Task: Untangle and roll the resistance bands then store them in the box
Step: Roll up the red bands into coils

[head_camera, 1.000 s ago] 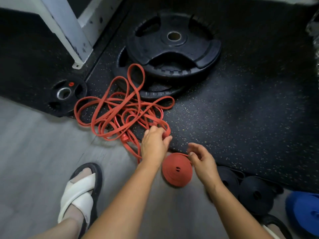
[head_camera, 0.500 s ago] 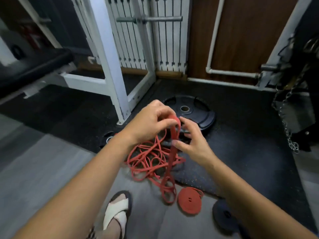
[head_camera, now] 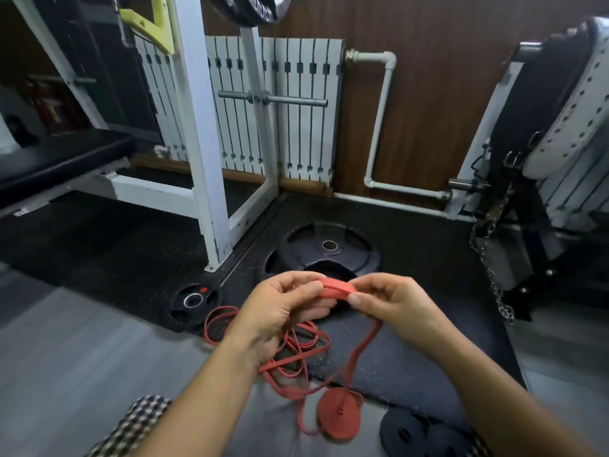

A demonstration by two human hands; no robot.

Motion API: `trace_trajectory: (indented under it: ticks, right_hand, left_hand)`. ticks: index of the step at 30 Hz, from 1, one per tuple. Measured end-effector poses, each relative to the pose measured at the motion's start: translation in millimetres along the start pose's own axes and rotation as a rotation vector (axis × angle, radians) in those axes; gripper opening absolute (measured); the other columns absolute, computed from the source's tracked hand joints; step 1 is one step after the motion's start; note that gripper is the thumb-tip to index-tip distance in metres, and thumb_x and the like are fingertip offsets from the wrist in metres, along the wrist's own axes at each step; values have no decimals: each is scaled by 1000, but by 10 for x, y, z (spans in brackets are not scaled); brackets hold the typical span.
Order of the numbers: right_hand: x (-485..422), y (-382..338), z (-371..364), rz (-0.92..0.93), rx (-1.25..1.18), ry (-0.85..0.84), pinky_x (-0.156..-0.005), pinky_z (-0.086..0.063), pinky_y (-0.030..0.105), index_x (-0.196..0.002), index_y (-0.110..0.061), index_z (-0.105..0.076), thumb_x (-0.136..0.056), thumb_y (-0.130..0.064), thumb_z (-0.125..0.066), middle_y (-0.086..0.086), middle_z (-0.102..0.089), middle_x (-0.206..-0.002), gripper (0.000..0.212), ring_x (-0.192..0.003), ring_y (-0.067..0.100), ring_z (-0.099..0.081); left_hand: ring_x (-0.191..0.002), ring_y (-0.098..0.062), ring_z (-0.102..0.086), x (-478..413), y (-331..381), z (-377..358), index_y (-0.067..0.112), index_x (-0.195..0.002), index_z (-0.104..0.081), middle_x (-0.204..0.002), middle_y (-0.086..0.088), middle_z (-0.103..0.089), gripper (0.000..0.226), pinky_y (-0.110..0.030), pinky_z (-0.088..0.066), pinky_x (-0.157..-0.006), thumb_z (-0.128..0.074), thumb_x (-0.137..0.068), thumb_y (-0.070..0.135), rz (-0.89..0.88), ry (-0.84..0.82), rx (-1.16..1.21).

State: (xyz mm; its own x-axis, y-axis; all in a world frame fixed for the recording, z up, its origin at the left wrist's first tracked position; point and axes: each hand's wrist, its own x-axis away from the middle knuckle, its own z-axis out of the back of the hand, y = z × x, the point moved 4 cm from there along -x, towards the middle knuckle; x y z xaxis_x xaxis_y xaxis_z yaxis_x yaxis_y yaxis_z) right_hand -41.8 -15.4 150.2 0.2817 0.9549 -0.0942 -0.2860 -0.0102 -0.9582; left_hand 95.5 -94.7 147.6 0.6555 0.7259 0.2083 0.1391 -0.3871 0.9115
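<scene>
Red band between both raised hands

Dim, even indoor light; soft shadows pool under the rack. Wide-angle bending bows the rack's posts and stretches frame edges. Forearms nearest the lens smear soft; no glare.

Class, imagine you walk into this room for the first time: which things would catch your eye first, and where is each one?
First, the two hands, left hand and right hand, pinching a folded red band between them at the centre. Below them lies a tangle of red bands on the floor, with one finished red roll nearer the person. Behind, black weight plates lie flat beside a white rack post.
</scene>
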Motion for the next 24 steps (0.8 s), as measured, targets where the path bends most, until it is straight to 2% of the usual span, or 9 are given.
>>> trace_trajectory:
  ticks: [3,5,8,12,15,18,20,22,24]
  right_hand:
    - [26,89,8,14,93,10,-65,-43,12,-85,-34,-66,-84,-14,-64,-7,-66,-77,20,-64,-5,-54]
    - [8,147,29,66,96,84,-62,-40,11,-84,-38,-67,-84,-20,-63,-6,-63,-73,19,-63,-2,-52]
    - [-72,261,39,152,176,127,-67,-42,11,-88,-48,-66,-83,-36,-64,-4,-62,-81,14,-74,7,-56]
    - [-169,318,30,256,266,96,-67,-41,9,-96,-43,-62,-80,-43,-59,-17,-58,-84,17,-77,4,-57]
    - [-231,335,79,205,244,54,-61,-38,6,-91,-33,-63,-78,-38,-67,-25,-59,-77,15,-69,-3,-56]
    - [-277,405,92,78,246,-6,-57,-37,8,-87,-28,-66,-81,-18,-68,-29,-58,-67,12,-63,-5,-54]
    - [-278,417,89,30,180,-30,-54,-38,8,-90,-20,-67,-83,-12,-65,-27,-59,-61,11,-58,-6,-53]
    - [-264,405,81,-3,65,-39,-53,-39,7,-93,-11,-68,-85,-8,-62,-23,-60,-57,11,-55,-7,-54]
    - [-245,389,71,-37,-51,-17,-51,-39,8,-91,-11,-68,-86,-6,-59,-17,-61,-56,11,-53,-6,-54]
  left_hand:
    - [-63,-19,-70,-75,-31,-49,2,-87,-64,-73,-14,-71,13,-24,-59,-62,-53,-84,-4,67,-28,84]
    - [-63,-20,-70,-121,-45,-78,1,-86,-62,-73,-16,-71,14,-25,-59,-63,-52,-83,-7,99,-33,134]
    - [-58,-21,-69,-196,-104,-76,1,-82,-59,-69,-16,-69,17,-25,-59,-60,-48,-83,-13,161,3,209]
    - [-58,-20,-69,-313,-157,-71,5,-91,-52,-67,-14,-69,18,-25,-58,-57,-49,-84,-12,208,3,228]
    - [-63,-17,-69,-398,-150,-24,8,-94,-55,-73,-10,-70,18,-25,-56,-62,-56,-84,-7,127,-18,-64]
    - [-68,-7,-61,-457,-111,18,19,-85,-68,-77,1,-65,19,-19,-48,-65,-66,-81,0,-183,10,-665]
    - [-73,-3,-59,-447,-92,-25,20,-82,-73,-79,7,-62,17,-12,-43,-68,-71,-77,4,-384,30,-921]
    - [-73,-3,-61,-435,-90,-49,17,-82,-74,-76,8,-64,15,-12,-46,-69,-72,-76,3,-400,32,-920]
    - [-61,-4,-63,-439,-96,-50,14,-81,-72,-65,5,-68,18,-17,-51,-64,-69,-77,-3,-236,-15,-709]
